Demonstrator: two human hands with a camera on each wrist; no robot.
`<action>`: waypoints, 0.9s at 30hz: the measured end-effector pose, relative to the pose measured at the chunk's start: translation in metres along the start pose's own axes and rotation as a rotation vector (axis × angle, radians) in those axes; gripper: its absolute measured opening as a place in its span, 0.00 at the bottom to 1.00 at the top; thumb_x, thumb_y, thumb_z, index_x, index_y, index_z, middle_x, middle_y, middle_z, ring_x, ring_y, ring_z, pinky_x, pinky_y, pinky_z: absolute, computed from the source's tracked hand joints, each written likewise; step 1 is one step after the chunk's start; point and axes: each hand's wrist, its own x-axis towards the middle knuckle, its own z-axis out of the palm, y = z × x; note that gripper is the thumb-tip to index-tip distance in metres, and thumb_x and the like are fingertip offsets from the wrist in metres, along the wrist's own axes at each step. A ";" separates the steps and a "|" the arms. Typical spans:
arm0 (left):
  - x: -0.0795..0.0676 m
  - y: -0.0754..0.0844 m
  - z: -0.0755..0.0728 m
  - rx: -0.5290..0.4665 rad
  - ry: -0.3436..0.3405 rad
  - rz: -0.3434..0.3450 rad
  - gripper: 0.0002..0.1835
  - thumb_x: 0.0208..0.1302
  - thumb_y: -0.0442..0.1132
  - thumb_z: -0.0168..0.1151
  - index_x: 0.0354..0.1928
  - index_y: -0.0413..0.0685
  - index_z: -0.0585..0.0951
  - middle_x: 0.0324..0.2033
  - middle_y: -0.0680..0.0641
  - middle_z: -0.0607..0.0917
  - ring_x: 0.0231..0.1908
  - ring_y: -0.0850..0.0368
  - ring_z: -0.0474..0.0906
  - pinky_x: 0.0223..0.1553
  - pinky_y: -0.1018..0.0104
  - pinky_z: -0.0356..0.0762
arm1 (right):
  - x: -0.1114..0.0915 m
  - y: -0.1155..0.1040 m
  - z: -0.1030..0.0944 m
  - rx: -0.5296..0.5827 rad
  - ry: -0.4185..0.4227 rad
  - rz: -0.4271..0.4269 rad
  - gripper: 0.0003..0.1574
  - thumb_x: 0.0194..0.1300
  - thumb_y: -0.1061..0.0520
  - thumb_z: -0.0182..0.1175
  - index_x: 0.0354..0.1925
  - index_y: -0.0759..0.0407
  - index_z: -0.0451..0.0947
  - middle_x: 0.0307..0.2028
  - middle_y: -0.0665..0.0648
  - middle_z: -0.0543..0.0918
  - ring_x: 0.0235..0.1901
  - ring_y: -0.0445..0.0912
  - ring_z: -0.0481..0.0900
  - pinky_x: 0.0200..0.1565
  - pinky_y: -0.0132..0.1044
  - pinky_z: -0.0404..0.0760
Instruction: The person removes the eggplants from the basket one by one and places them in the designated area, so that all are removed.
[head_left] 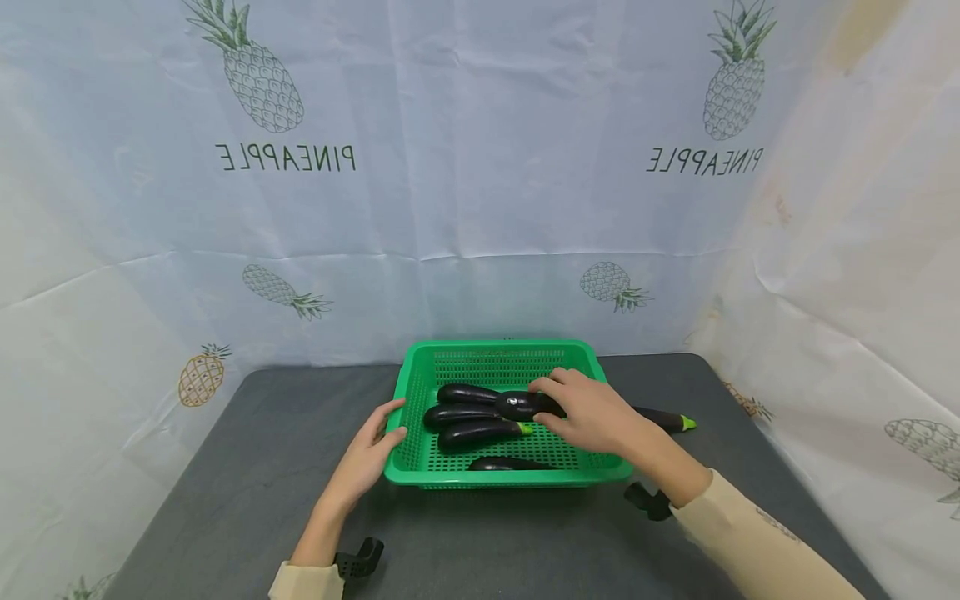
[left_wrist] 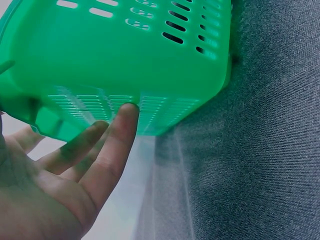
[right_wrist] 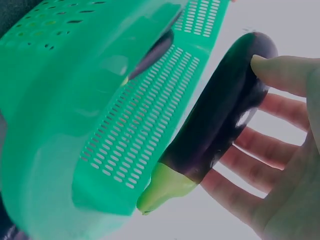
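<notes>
Pale cloth [head_left: 510,200] printed with pineapples [head_left: 264,87] and mirrored lettering hangs behind and to both sides of a dark grey tabletop [head_left: 480,542]. On it, beneath the grip, stands a green slotted basket [head_left: 508,479]. The right hand [head_left: 581,408] grips one glossy eggplant [head_left: 517,406] over the basket, thumb on one side near the blunt end and fingers along the other; the right wrist view shows its pale green cap [right_wrist: 165,187] at the little-finger end. Whether this eggplant touches those below cannot be told.

Just left of the grip, three eggplants [head_left: 459,416] lie close together on the basket floor, the nearest with a bright green stem end [head_left: 526,429]. Nearer the wearer than the grip, a front eggplant [head_left: 510,463] sits by the front wall, partly hidden by the rim. To the grip's right, an outer eggplant [head_left: 663,418] lies outside the basket, partly covered by the hand.

Well left of the grip, the left hand [head_left: 366,454] is loosely extended, its fairly straight fingers touching the basket's left side.
</notes>
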 end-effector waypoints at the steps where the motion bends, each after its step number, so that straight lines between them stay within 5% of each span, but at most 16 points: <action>1: 0.000 0.000 0.000 -0.003 0.000 -0.002 0.28 0.80 0.46 0.52 0.78 0.58 0.60 0.77 0.39 0.58 0.75 0.36 0.56 0.66 0.35 0.64 | -0.001 0.001 -0.001 -0.007 0.006 0.000 0.24 0.71 0.45 0.65 0.61 0.48 0.78 0.49 0.51 0.79 0.42 0.44 0.75 0.32 0.36 0.76; 17: 0.000 0.000 0.000 -0.002 0.001 -0.002 0.28 0.80 0.47 0.52 0.78 0.58 0.60 0.77 0.39 0.58 0.74 0.36 0.57 0.65 0.35 0.64 | -0.032 0.024 -0.018 -0.026 0.105 0.031 0.23 0.68 0.48 0.68 0.59 0.51 0.80 0.47 0.52 0.79 0.40 0.45 0.77 0.30 0.36 0.75; 27: -0.001 0.000 -0.001 -0.001 -0.012 0.005 0.28 0.81 0.48 0.51 0.78 0.59 0.60 0.79 0.40 0.53 0.77 0.37 0.48 0.69 0.33 0.56 | -0.054 0.046 -0.025 -0.004 0.118 0.104 0.22 0.68 0.50 0.68 0.58 0.53 0.80 0.49 0.56 0.80 0.42 0.49 0.79 0.31 0.41 0.76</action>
